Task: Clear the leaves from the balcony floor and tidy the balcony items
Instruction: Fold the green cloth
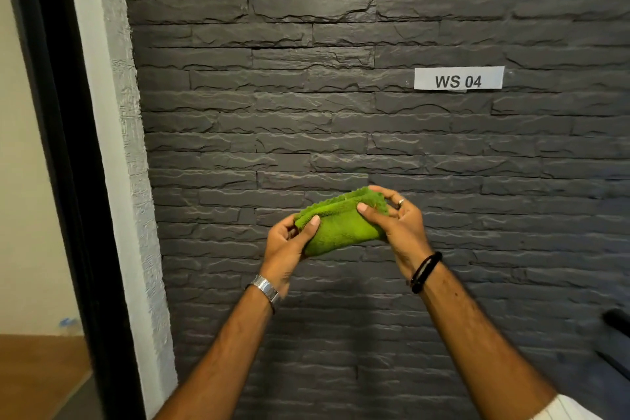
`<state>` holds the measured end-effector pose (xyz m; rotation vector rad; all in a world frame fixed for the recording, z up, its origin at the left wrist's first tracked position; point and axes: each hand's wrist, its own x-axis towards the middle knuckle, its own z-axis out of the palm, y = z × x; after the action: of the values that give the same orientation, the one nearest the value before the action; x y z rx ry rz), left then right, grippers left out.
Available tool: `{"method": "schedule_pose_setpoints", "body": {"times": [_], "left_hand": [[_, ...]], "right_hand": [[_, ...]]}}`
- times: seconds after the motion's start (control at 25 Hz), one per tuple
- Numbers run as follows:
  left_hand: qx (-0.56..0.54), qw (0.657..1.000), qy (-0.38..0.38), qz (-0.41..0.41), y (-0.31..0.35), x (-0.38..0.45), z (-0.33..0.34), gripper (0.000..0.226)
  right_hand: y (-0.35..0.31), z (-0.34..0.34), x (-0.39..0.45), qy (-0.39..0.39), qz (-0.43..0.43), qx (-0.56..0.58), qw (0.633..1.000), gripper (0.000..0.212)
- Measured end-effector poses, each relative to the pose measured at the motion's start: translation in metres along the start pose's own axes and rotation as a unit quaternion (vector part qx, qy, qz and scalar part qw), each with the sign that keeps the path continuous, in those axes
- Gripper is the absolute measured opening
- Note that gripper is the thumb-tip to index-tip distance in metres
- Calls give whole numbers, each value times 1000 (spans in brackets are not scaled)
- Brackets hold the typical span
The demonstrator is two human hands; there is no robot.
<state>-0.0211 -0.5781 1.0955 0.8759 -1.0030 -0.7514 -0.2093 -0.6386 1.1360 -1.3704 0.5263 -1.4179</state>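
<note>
Two hands: both grip one folded green cloth [341, 227], held up in front of the dark stone wall [341, 78].
Left hand [284, 245]: fingers curled round the cloth's left end, thumb laid over its near face, remaining fingers behind the fabric.
Right hand [397, 218]: thumb and fingers pinch the right end; thumb on the near face, fingers curled over the top edge.
Cloth position: between the two sets of fingertips, touching both, clear of the wall.
Long axis: runs from the left fingers to the right fingers, right end tilted higher.
Nearer hand: neither; each holds one end, so either could take the cloth alone.
Step in hand (judgement): folding or tidying the cloth as a balcony item.
Next move (judgement): bring one end toward the other along that axis, or carry the cloth to its place.
Not in view: balcony floor and leaves.
Wall label [458, 78]: reads "WS 04", above and right of the right fingers.
</note>
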Motion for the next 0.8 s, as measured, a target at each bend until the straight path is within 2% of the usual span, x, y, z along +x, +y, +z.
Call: {"method": "schedule_pose_setpoints", "body": {"times": [0.12, 0.24, 0.32, 0.44, 0.6, 0.68, 0.8], "left_hand": [[53, 997, 47, 20, -20, -9, 26, 23], [149, 982, 73, 89, -49, -11, 43, 30], [198, 970, 59, 124, -70, -10, 50, 36], [222, 965, 47, 132, -96, 2, 61, 48], [193, 974, -16, 120, -113, 19, 105, 45], [170, 977, -56, 113, -117, 18, 129, 41], [125, 982, -111, 91, -126, 7, 163, 48]], "right_hand": [[21, -14, -12, 19, -11, -35, 999, 29], [44, -29, -21, 105, -15, -77, 991, 12], [57, -40, -29, 162, -6, -126, 979, 17], [65, -62, -33, 233, -53, -220, 946, 21], [60, -99, -37, 313, -66, -259, 911, 18], [54, -119, -48, 359, -72, -266, 892, 27], [38, -140, -83, 423, -87, -302, 850, 35]]}}
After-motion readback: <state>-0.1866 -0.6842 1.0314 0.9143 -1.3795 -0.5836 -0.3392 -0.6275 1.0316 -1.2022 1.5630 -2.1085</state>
